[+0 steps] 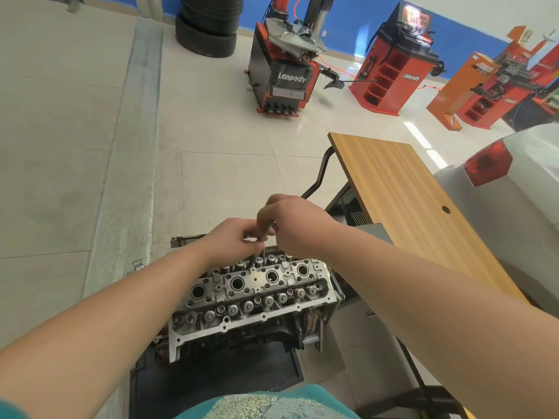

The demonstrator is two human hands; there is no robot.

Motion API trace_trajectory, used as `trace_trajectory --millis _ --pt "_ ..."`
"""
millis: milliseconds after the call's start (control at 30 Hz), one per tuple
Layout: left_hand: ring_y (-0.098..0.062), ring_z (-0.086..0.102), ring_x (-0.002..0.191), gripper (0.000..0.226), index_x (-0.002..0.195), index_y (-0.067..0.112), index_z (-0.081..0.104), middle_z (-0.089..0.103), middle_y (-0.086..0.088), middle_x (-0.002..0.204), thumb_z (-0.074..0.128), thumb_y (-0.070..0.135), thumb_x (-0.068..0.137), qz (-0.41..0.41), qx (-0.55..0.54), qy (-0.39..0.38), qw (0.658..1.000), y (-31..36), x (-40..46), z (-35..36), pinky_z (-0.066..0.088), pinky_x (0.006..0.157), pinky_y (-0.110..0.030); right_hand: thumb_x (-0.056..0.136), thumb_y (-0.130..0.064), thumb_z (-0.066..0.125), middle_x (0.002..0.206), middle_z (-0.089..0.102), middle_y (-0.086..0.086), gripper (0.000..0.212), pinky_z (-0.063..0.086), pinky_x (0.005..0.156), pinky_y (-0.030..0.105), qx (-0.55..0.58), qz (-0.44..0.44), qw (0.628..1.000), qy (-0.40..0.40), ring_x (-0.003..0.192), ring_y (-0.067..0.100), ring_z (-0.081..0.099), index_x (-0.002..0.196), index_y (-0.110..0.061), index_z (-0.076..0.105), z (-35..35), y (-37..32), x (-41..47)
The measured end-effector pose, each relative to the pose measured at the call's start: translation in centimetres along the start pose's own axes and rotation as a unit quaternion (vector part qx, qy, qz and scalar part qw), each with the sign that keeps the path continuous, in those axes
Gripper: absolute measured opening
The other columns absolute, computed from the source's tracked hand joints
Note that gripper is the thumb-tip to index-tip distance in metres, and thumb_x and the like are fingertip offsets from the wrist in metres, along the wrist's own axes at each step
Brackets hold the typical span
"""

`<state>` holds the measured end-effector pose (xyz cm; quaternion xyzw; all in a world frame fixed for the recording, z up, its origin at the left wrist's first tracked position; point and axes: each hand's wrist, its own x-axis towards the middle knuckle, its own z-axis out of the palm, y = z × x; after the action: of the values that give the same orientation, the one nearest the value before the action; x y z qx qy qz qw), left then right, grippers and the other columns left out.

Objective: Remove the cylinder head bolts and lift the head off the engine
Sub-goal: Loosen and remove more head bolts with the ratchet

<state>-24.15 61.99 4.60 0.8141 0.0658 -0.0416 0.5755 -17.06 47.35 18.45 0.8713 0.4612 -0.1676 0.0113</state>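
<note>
Reaching forward from the bottom corners of the view, both bare forearms converge over the far edge of the cylinder head (257,293), which sits on top of the engine (242,337) low in the middle of the scene, on a dark stand on the floor. The left hand (233,237) comes in from the lower left with its wrist nearly straight and its fingers curled inward, pinching the lower part of a thin metal tool (263,251) that stands nearly upright above the far row of valve springs. The right hand (290,222) arrives from the lower right, wrist bent and knuckles raised, its fingers closed around the upper part of the same tool; blur hides exactly how the fingertips lie. The two hands are close together, almost touching, one just above the other on the shaft. The tool's lower tip meets the head near its far edge, though whether it sits in a bolt cannot be told. The head shows four round plug wells along its middle and rows of valve springs on both sides. A wooden tabletop (402,201) stands to the right of the engine, and a red tyre changer (281,77) stands well beyond on the tiled floor (211,152).
</note>
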Motion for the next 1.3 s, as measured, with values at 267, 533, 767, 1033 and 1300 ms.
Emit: trace_trajectory --millis 267,533,767,1033,1300 --pt "-0.010 0.073 0.081 0.027 0.087 0.033 0.074 0.077 0.011 0.088 0.097 0.030 0.074 -0.009 0.028 0.048 0.998 0.2 0.6 0.3 0.059 0.078 -0.035 0.103 -0.034 0.057 0.096 0.066 0.002 0.016 0.047 0.065 0.034 -0.005 0.048 0.998 0.037 0.086 0.028 0.064 0.109 -0.024 0.067 0.6 0.0 0.6" --pt "-0.017 0.076 0.082 0.020 0.083 0.030 0.076 0.078 0.007 0.084 0.094 0.035 0.074 -0.004 0.047 0.030 0.998 0.6 0.3 0.0 0.062 0.082 -0.046 0.095 -0.060 0.063 0.103 0.067 -0.008 0.039 0.055 0.075 0.036 0.033 0.048 0.998 0.012 0.090 0.018 0.066 0.123 -0.033 0.065 0.4 0.3 0.1" --pt "0.002 0.074 0.082 0.039 0.080 0.056 0.072 0.077 0.023 0.086 0.077 0.020 0.092 0.003 0.057 0.017 0.998 0.0 0.1 0.4 0.062 0.084 -0.036 0.094 -0.016 0.069 0.125 0.058 -0.008 0.026 0.057 0.086 0.040 0.055 -0.056 0.997 0.002 0.104 0.017 0.064 0.116 -0.031 0.070 0.3 0.8 -0.7" --pt "0.000 0.073 0.093 0.021 0.087 0.042 0.075 0.078 0.015 0.092 0.086 0.024 0.086 -0.005 0.033 0.017 0.999 0.4 0.3 0.5 0.060 0.091 -0.037 0.098 -0.018 0.058 0.110 0.063 -0.006 0.016 0.057 0.075 0.040 -0.041 -0.004 0.999 0.014 0.095 0.023 0.065 0.105 -0.029 0.066 0.4 0.6 -0.5" --pt "-0.026 0.072 0.086 0.032 0.086 0.021 0.075 0.077 -0.002 0.088 0.100 0.032 0.069 -0.028 0.039 0.045 0.998 0.5 0.8 0.6 0.060 0.082 -0.047 0.103 -0.043 0.056 0.098 0.067 0.001 0.025 0.055 0.070 0.038 -0.039 0.061 0.997 0.031 0.087 0.026 0.065 0.111 -0.021 0.063 0.8 0.4 0.1"
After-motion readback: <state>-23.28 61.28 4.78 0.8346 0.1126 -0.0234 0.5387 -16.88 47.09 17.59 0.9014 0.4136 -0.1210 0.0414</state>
